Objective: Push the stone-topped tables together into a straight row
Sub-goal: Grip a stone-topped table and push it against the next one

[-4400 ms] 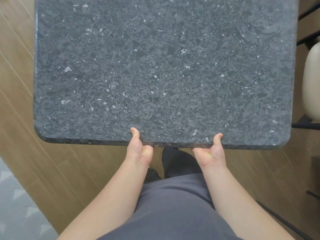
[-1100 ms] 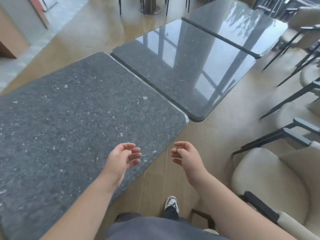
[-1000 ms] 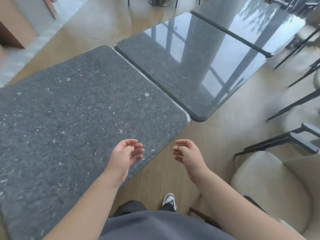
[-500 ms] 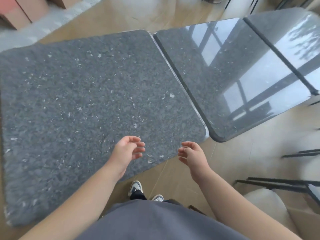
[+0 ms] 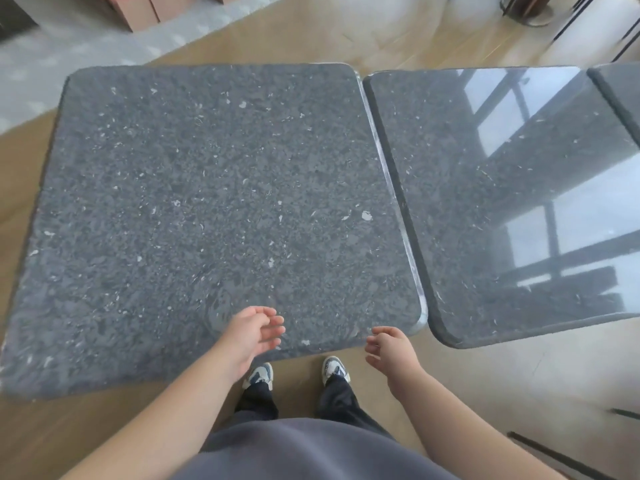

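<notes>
Light wood-plank floor [image 5: 450, 393] throughout. Beyond its far-left edge, a pale patterned rug [image 5: 69, 53], with reddish-brown wooden furniture [image 5: 138, 8] standing on it. At the floor's far right, a round metal pedestal base [image 5: 530, 8] and thin black legs [image 5: 588, 22]. Blurred at the edges.

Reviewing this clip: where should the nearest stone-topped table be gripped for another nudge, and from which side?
Probably the near edge of the nearest table, from the person's side. That edge overhangs the floor, so thumbs can go on top with fingers curled beneath. Both the left hand and the right hand hover open there, holding nothing.
</notes>
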{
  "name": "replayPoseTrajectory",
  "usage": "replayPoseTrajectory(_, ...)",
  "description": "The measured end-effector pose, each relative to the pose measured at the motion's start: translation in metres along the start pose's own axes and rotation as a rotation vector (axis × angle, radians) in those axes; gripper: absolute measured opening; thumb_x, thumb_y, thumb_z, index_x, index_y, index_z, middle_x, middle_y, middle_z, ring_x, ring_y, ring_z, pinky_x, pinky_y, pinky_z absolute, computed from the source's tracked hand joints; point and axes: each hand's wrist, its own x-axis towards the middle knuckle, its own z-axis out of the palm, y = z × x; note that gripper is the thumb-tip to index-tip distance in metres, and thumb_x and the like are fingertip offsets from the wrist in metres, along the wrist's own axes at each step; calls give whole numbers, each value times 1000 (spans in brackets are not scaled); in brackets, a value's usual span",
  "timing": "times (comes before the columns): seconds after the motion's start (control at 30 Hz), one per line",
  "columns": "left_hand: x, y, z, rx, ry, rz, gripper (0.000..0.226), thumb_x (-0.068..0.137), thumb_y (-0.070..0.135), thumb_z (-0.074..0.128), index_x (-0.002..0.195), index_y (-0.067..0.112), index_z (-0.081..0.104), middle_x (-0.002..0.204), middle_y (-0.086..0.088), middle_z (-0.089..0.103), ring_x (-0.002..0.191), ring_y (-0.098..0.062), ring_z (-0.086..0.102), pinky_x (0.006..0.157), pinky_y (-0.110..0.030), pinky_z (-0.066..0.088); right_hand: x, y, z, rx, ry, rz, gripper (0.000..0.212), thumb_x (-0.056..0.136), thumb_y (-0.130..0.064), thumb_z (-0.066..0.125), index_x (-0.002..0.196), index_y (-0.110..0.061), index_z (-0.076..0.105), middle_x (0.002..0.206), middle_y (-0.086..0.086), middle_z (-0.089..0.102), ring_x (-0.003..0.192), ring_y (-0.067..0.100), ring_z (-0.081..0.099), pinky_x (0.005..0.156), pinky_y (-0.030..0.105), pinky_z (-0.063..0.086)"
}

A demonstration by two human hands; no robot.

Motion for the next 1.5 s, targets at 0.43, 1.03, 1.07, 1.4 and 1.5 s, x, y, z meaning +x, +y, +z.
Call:
replayPoseTrajectory(0.43, 3, -72, 55, -490, 138, -272, 21, 103, 21, 45, 93, 6, 55, 95, -13, 63, 96, -28, 63, 81, -42, 52, 64, 6, -40, 128, -152, 266, 45, 101, -30, 54, 135, -1, 45, 110, 16, 58, 103, 31, 61, 84, 39, 52)
replayPoseTrajectory(1.03, 56, -105, 63, -1061, 253, -187, 58, 88, 47, 66, 129, 8, 53, 123, -17, 62, 113, -34, 62, 103, -50, 48, 81, 19, -16, 754, -236, 360, 12, 99, -8, 53, 97, -4, 64, 92, 15, 76, 88, 29, 71, 71, 44, 53)
replayPoseTrajectory(1.07, 58, -103, 63, -1074, 243, -167, 55, 89, 49, 65, 125, 9, 55, 122, -17, 63, 112, -36, 63, 102, -53, 48, 80, 19, -13, 791, -233, 357, 12, 99, -7, 53, 98, -4, 64, 98, 15, 76, 89, 30, 71, 71, 45, 54)
replayPoseTrajectory(1.4, 60, -104, 49, -1038, 314, -99, 45, 88, 28, 72, 126, 9, 56, 122, -16, 66, 108, -34, 66, 98, -52, 51, 93, 30, -16, 901, -258, 298, 37, 93, -25, 68, 123, -4, 61, 121, 18, 69, 111, 35, 66, 99, 50, 51)
replayPoseTrajectory(1.5, 62, -108, 44, -1010, 288, -114, 50, 88, 29, 72, 130, 9, 53, 125, -16, 64, 112, -35, 64, 100, -55, 49, 94, 31, -16, 888, -240, 295, 41, 92, -25, 70, 126, -4, 60, 124, 17, 69, 112, 33, 66, 98, 49, 52)
